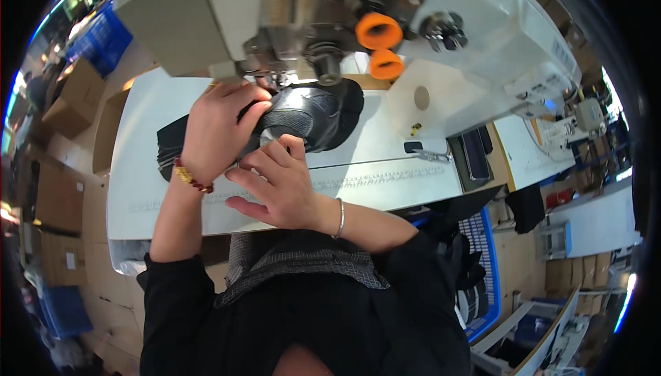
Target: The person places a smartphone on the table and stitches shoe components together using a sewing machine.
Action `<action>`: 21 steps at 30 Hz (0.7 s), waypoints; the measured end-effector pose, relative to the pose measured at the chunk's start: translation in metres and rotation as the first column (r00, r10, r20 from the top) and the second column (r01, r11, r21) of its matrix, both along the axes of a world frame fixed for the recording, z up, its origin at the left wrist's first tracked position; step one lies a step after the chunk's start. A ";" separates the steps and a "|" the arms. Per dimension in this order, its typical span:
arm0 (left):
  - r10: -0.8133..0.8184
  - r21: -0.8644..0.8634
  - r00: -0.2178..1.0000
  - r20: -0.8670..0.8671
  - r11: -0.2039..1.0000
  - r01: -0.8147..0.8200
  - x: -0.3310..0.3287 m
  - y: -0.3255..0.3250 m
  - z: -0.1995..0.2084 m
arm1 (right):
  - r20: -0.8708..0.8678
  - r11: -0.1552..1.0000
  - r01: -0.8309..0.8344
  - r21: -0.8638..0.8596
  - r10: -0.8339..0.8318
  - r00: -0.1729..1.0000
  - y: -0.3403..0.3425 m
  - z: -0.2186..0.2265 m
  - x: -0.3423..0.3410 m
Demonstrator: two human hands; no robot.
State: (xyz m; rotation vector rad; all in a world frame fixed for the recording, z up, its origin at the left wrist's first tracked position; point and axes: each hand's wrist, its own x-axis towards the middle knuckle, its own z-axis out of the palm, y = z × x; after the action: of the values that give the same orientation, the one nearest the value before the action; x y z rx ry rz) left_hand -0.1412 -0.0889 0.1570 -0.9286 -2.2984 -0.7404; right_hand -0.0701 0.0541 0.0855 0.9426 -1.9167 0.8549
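A black, rounded piece of textured material (303,111), shaped like a cap or a shoe upper, lies under the head of a sewing machine (475,45). My left hand (222,124) is closed on its left side, thumb and fingers close to the needle area. At its near edge, my right hand (275,182) grips with curled fingertips while the thumb points left. Several layered black pieces (169,145) sit to the left, partly behind my left hand. The needle itself is blurred and mostly covered.
The white tabletop (406,190) carries a printed ruler strip. Metal snips (432,155) and a phone (475,155) lie on the right. A blue basket (492,273) with dark pieces stands lower right. Cardboard boxes (76,97) are at left. Orange knobs (379,30) project from the machine.
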 end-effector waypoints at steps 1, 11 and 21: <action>-0.046 -0.025 0.999 0.028 0.999 0.047 -0.001 -0.003 0.004 | -0.019 1.000 0.017 0.012 -0.017 1.000 0.007 0.000 0.001; -0.269 -0.291 0.911 0.314 0.886 0.362 -0.008 -0.033 0.032 | 0.014 0.953 0.160 0.256 -0.169 0.986 0.075 0.007 -0.040; -0.358 -0.158 0.807 0.469 0.865 0.476 -0.026 -0.052 0.044 | -0.200 0.906 0.246 0.346 -0.185 0.962 0.077 0.012 -0.052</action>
State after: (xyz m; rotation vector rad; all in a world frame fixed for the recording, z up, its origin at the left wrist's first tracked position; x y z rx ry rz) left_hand -0.1674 -0.1414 0.2011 -1.5806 -2.6506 -0.8973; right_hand -0.1226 0.1312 0.0974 0.9586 -2.0278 0.2805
